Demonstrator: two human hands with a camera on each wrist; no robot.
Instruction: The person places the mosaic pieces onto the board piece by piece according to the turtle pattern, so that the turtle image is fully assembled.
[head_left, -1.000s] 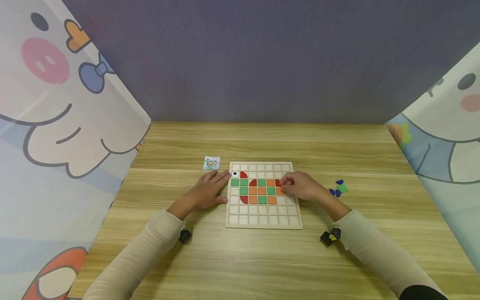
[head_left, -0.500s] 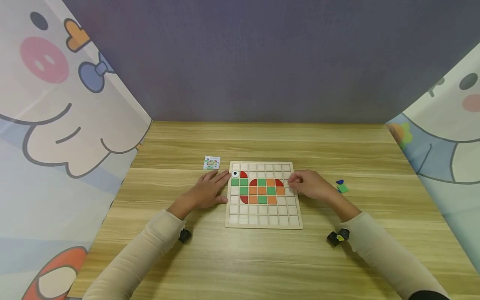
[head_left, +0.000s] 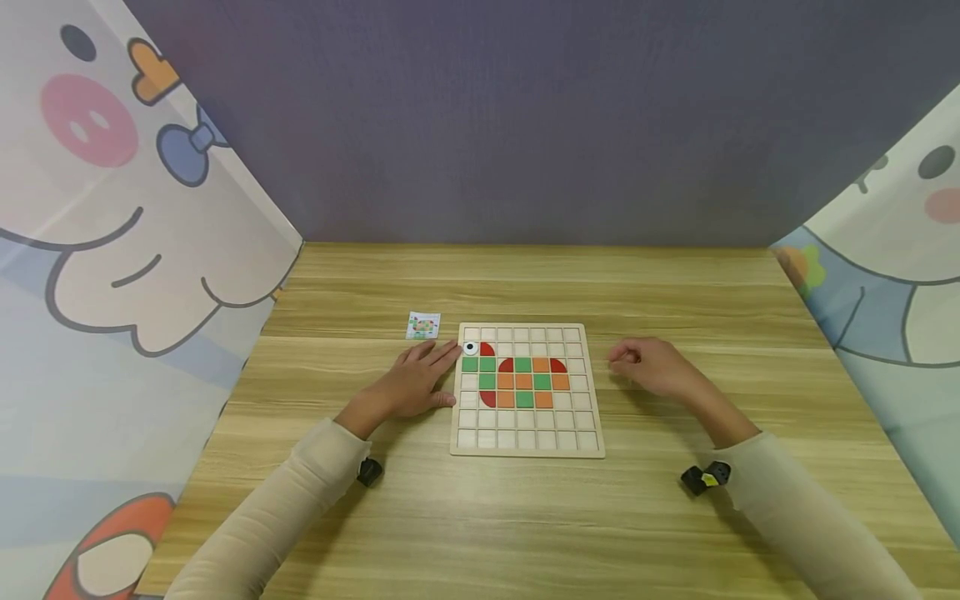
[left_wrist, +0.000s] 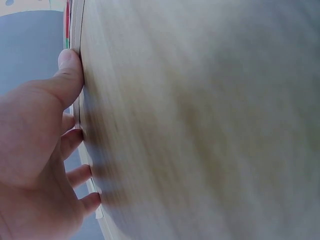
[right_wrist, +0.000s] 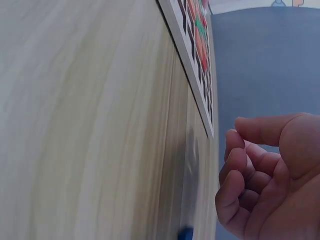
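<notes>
In the head view a pale wooden grid board lies mid-table, with green and orange square tiles, red rounded tiles and a white eye tile set in its cells. My left hand rests spread at the board's left edge, thumb and fingertips touching there. Off the right edge, over the wood, is my right hand, its fingers loosely curled and the thumb near the index tip; no piece shows between them. A dark blue piece peeks in at the bottom of the right wrist view.
A small printed card showing a coloured tile pattern lies behind my left hand. A grey partition closes the table's far side, with cartoon-printed panels left and right. My right hand and forearm cover where the loose blue and green pieces lay.
My right hand has left the board's red and orange tiles at the right and moved rightward, now covering the loose blue and green pieces. My left hand has stayed in place.
</notes>
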